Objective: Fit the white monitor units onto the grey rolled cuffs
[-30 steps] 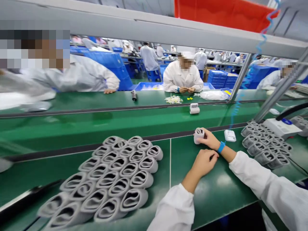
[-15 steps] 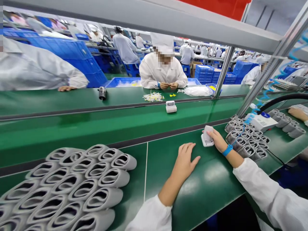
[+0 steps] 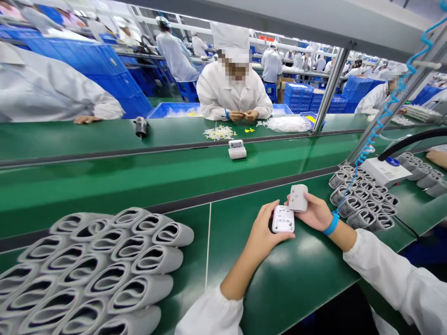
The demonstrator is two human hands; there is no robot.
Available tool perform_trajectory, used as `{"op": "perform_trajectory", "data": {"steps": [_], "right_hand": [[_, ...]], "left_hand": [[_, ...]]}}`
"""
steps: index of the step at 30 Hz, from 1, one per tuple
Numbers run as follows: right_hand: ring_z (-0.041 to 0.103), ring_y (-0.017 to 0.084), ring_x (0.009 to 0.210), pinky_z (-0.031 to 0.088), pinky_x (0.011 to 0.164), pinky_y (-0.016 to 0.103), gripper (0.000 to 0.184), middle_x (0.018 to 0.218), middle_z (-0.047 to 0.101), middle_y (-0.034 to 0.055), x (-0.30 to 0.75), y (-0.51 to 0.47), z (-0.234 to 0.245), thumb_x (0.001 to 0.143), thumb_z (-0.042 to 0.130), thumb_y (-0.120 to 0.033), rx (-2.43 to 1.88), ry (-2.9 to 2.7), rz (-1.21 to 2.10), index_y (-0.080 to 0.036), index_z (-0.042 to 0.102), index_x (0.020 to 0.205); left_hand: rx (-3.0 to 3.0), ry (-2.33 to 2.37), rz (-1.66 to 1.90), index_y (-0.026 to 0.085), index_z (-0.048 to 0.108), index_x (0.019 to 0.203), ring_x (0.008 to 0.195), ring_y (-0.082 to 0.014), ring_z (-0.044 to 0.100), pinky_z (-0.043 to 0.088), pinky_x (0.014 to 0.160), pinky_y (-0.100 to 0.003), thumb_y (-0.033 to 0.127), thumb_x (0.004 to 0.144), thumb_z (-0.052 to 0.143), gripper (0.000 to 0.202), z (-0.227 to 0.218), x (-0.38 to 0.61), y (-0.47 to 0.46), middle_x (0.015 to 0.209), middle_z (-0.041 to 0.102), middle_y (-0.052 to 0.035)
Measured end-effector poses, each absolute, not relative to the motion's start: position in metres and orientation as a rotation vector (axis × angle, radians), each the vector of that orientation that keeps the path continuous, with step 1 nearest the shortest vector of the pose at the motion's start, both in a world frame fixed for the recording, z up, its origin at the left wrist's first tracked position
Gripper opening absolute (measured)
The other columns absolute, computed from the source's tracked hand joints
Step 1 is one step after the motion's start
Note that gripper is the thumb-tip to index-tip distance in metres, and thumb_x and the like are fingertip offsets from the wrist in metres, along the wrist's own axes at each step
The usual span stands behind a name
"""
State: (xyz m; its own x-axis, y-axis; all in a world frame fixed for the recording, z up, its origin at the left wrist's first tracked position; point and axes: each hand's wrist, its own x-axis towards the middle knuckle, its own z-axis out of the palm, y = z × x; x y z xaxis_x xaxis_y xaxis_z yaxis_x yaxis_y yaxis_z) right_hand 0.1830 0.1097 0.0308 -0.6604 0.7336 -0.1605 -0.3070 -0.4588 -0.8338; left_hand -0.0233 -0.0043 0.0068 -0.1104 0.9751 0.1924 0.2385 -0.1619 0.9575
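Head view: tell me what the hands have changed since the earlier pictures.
The left hand has lifted off the green bench top and taken hold of the white device, which was lying on the bench. The right hand still holds the grey hollow casing, now apart from the device. The stacked grey casings remain in their rows.

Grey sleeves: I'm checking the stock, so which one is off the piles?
The grey sleeve in the right hand, beside the white device; the others all lie in piles on the green bench.
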Motion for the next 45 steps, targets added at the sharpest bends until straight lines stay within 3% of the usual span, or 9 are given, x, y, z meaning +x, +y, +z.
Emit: {"op": "perform_trajectory", "data": {"steps": [4,9,15,21,25,27,30,33,45], "right_hand": [[0.075,0.035,0.124,0.056,0.116,0.056,0.062,0.124,0.082,0.0121,0.189,0.109,0.034,0.087,0.088,-0.060,-0.634,-1.105,2.249,-0.022,0.073,0.134],[0.078,0.033,0.117,0.066,0.101,0.053,0.069,0.128,0.080,0.0122,0.186,0.103,0.038,0.091,0.086,-0.062,-0.562,-1.127,2.336,-0.024,0.066,0.145],[0.081,0.029,0.110,0.067,0.096,0.040,0.060,0.126,0.082,0.0138,0.180,0.099,0.035,0.097,0.083,-0.054,-0.598,-1.117,2.426,-0.019,0.068,0.143],[0.081,0.024,0.096,0.068,0.078,0.031,0.042,0.116,0.082,0.0170,0.180,0.104,0.026,0.113,0.060,-0.046,-0.542,-1.023,2.582,-0.010,0.069,0.133],[0.080,0.023,0.101,0.070,0.086,0.036,0.037,0.121,0.082,0.0152,0.180,0.102,0.025,0.109,0.068,-0.037,-0.556,-0.971,2.563,-0.012,0.068,0.136],[0.081,0.025,0.104,0.070,0.092,0.039,0.040,0.123,0.082,0.0154,0.181,0.100,0.027,0.105,0.075,-0.037,-0.571,-1.001,2.541,-0.013,0.069,0.137],[0.082,0.027,0.102,0.068,0.098,0.044,0.054,0.123,0.082,0.0157,0.181,0.099,0.032,0.094,0.088,-0.043,-0.555,-1.081,2.520,-0.014,0.071,0.137],[0.081,0.028,0.106,0.065,0.102,0.045,0.061,0.128,0.081,0.0165,0.180,0.099,0.033,0.088,0.094,-0.045,-0.566,-1.154,2.434,-0.015,0.073,0.136],[0.076,0.021,0.101,0.061,0.088,0.031,0.053,0.117,0.081,0.0083,0.176,0.095,0.032,0.082,0.099,-0.041,-0.692,-1.364,2.193,-0.020,0.074,0.125]], "left_hand": [[1.035,1.071,1.506,0.026,0.066,0.152,0.135,-0.0421,0.070,0.059,0.113,-0.058,0.061,0.065,0.103,0.100,0.011,-0.023,-0.006,0.148,0.071,-0.0160],[0.553,0.906,1.656,0.017,0.073,0.142,0.121,-0.0343,0.077,0.063,0.106,-0.050,0.079,0.087,0.079,0.083,0.017,-0.018,-0.005,0.145,0.074,-0.0205],[0.581,1.013,1.693,0.019,0.077,0.127,0.105,-0.0279,0.075,0.065,0.091,-0.042,0.067,0.096,0.069,0.058,0.023,-0.021,-0.004,0.133,0.077,-0.0145],[1.296,1.333,1.628,0.023,0.072,0.105,0.125,-0.0299,0.068,0.054,0.111,-0.045,0.037,0.089,0.083,0.024,0.026,-0.017,-0.010,0.130,0.072,-0.0097],[1.252,1.329,1.569,0.025,0.064,0.120,0.115,-0.0266,0.072,0.060,0.095,-0.039,0.031,0.087,0.084,0.039,0.026,-0.011,-0.014,0.138,0.069,-0.0099],[1.197,1.349,1.551,0.026,0.065,0.127,0.121,-0.0281,0.071,0.059,0.100,-0.040,0.035,0.089,0.084,0.043,0.024,-0.012,-0.013,0.140,0.070,-0.0104],[1.043,1.305,1.575,0.024,0.071,0.130,0.124,-0.0294,0.071,0.056,0.106,-0.042,0.055,0.099,0.074,0.044,0.020,-0.014,-0.010,0.138,0.073,-0.0118],[0.793,1.098,1.651,0.021,0.072,0.132,0.122,-0.0304,0.073,0.060,0.102,-0.042,0.078,0.101,0.060,0.066,0.017,-0.014,-0.006,0.143,0.074,-0.0148],[0.917,1.160,1.579,0.018,0.071,0.139,0.110,-0.0298,0.076,0.060,0.090,-0.038,0.093,0.098,0.044,0.090,0.022,-0.010,-0.016,0.134,0.079,-0.0162]]}}
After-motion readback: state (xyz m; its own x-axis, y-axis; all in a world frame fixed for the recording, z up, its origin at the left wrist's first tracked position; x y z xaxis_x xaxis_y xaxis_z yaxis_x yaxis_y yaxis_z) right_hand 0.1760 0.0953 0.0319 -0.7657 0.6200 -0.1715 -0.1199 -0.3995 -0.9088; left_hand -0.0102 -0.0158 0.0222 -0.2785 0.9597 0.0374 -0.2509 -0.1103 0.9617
